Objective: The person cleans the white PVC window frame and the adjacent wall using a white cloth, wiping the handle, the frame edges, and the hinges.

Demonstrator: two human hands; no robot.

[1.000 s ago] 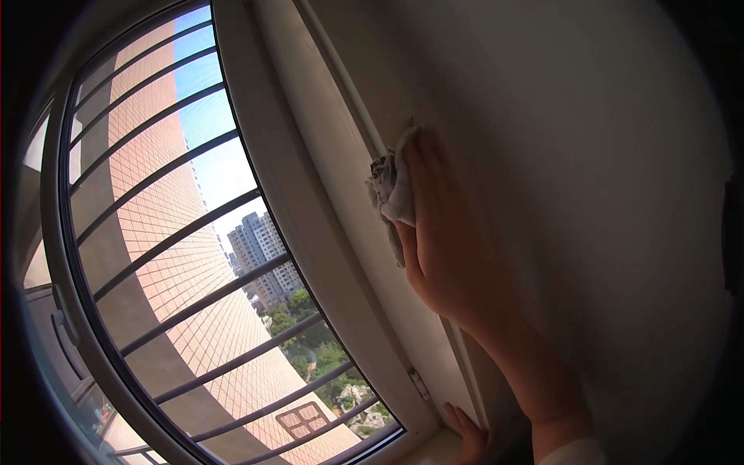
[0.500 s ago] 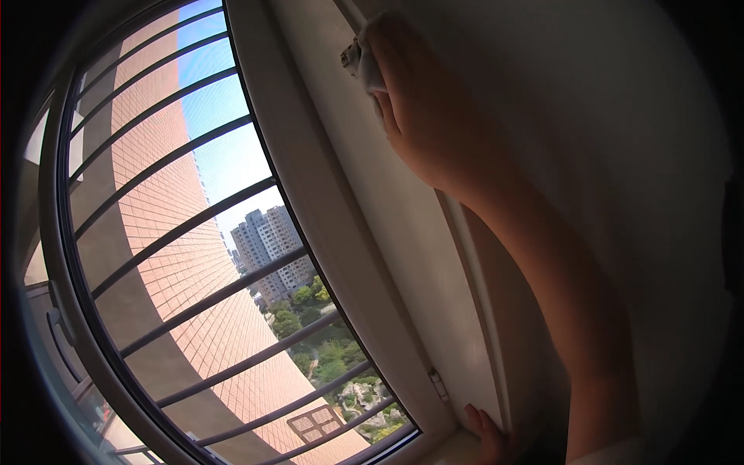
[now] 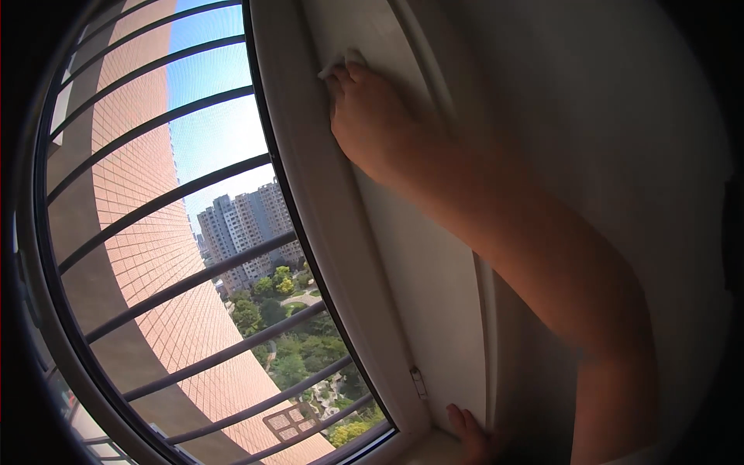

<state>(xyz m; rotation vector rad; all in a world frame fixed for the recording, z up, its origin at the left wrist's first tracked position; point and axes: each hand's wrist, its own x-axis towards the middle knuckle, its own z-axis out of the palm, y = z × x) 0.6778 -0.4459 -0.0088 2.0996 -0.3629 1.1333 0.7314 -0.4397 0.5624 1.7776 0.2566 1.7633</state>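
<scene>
My right hand (image 3: 370,116) reaches up from the lower right and is closed around a whitish cloth (image 3: 354,57). Only the cloth's edges show past the fingers. The hand presses it to the pale window reveal (image 3: 426,310), close beside the window frame (image 3: 322,201). Low down, my left hand (image 3: 470,435) rests at the foot of the reveal, near the sill (image 3: 434,449). A couple of its fingers are stretched out; the rest is in shadow and cut off by the lower edge.
Dark horizontal bars (image 3: 194,279) cross the window on the left. A small metal fitting (image 3: 418,383) sits low on the reveal, by the frame. A raised trim edge (image 3: 487,341) borders the shadowed wall (image 3: 589,139) on the right. Buildings and trees appear outside.
My right hand has moved with the cloth from the outer trim edge down and left, across to the side near the window frame. The view has shifted slightly; my left hand stays low by the sill.
</scene>
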